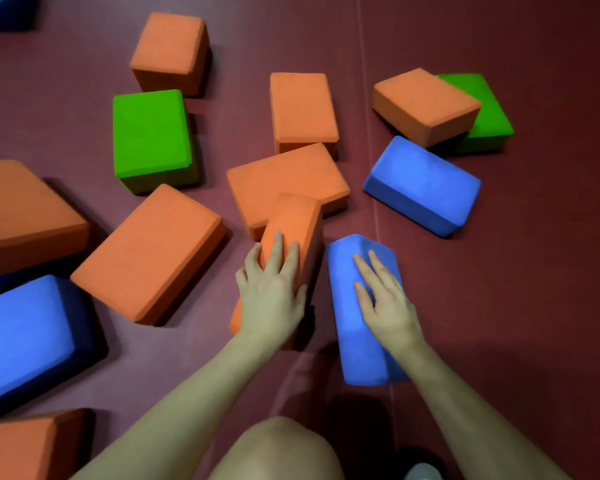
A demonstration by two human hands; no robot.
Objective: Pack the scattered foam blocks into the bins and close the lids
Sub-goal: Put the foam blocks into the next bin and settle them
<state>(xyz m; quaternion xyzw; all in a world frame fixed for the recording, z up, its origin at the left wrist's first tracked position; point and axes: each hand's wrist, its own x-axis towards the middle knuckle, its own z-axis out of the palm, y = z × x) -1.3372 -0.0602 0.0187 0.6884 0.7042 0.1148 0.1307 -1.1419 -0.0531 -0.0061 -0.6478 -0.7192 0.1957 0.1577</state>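
Foam blocks in orange, blue and green lie scattered on a dark red floor mat (499, 306). My left hand (272, 292) grips an orange block (298, 220) that stands on its long edge, thumb on its left face and fingers over the top. This block leans against a flat orange block (288, 181) behind it. My right hand (385, 299) grips a blue block (354, 348), also on its edge, with the fingers laid over its top and right side. The two held blocks stand side by side, a narrow gap between them. No bin is in view.
Another blue block (423, 185) lies behind the right hand; an orange block (426, 102) rests on a green one (489, 116) at the back right. Left of my hands lie an orange block (146, 254), a green block (151, 133) and a large blue block (25, 334). My knee (278, 452) is at the bottom.
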